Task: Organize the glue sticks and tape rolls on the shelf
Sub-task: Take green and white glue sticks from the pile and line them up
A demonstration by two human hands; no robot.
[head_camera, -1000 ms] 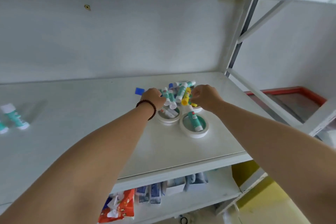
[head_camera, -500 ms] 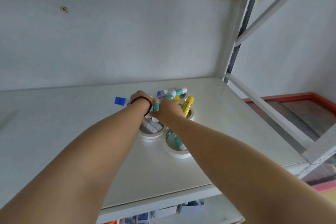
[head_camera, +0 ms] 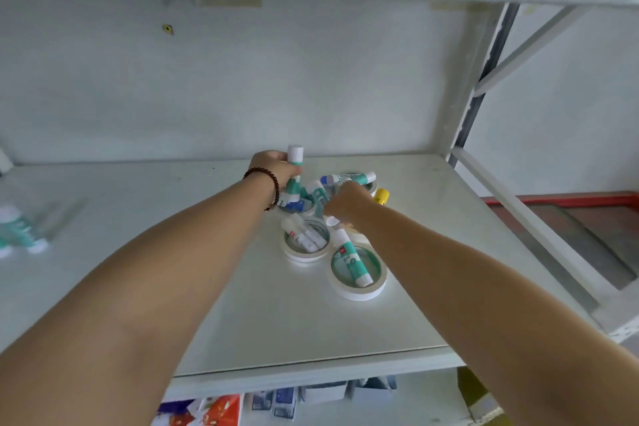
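Reaching forward with both arms over the white shelf [head_camera: 242, 304], I hold my left hand [head_camera: 273, 168] closed around an upright glue stick [head_camera: 295, 157], its white cap above my fingers. My right hand [head_camera: 347, 201] is curled, knuckles up, over the pile of sticks [head_camera: 349, 180], and I cannot tell if it grips any. Near me lie two tape rolls [head_camera: 358, 273], each with sticks lying inside the ring.

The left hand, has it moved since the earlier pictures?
Yes. The left hand has lifted a glue stick upright, rising away from the nearest tape roll toward the back wall.
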